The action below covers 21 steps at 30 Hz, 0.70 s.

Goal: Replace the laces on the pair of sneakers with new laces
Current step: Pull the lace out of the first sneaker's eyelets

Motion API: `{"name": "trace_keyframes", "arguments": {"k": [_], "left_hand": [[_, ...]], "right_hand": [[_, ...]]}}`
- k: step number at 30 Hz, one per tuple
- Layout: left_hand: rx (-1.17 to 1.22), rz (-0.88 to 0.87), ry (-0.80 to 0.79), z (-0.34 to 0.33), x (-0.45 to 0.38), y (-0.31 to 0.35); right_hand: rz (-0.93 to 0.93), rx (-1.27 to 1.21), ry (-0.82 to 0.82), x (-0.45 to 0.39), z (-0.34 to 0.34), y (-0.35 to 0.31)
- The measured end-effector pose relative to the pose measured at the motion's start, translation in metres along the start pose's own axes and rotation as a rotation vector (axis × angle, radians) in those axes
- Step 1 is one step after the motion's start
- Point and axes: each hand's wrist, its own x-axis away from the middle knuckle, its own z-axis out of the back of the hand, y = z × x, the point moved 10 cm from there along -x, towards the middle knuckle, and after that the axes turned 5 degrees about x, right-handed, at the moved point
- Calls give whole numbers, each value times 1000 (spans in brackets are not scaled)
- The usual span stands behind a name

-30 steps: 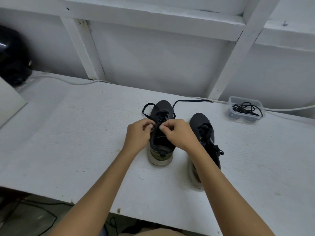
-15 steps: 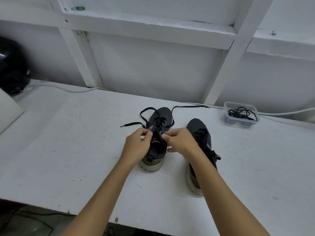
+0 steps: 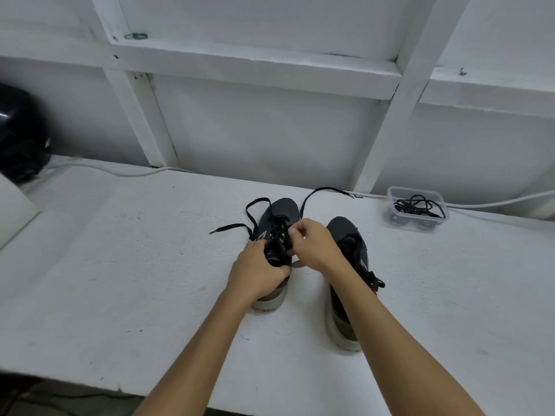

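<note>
Two dark grey sneakers with pale soles stand on the white table, toes pointing away from me. My left hand (image 3: 258, 268) grips the collar of the left sneaker (image 3: 279, 211) from its left side. My right hand (image 3: 312, 244) pinches the black lace (image 3: 253, 205) at the eyelets on top of that shoe. The lace's loose ends trail over the table to the left and to the right of the toe. The right sneaker (image 3: 345, 232) stands beside it, still laced, partly hidden by my right forearm.
A clear plastic tub (image 3: 417, 223) holding coiled black laces sits at the back right near the wall. A white cable (image 3: 120, 172) runs along the table's back edge. A black rounded object (image 3: 18, 136) stands at the far left. The table's front edge (image 3: 90, 382) is near me.
My left hand has slid down from the lace to the side of the left shoe's collar. My right hand has risen a little at the eyelets. The camera view has tilted.
</note>
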Motion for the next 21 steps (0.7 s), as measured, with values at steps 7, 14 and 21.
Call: {"name": "trace_keyframes", "arguments": {"k": [7,14,21], "left_hand": [[-16,-23,-3,0,2,0],[28,-15,-11,0,-1,-2],[2,-26,7,1,-1,-1]], "right_hand": [[-47,6,-129,2,-10,4],[19,72,53,-2,15,-7],[-27,-7,-121,-3,-8,7]]}}
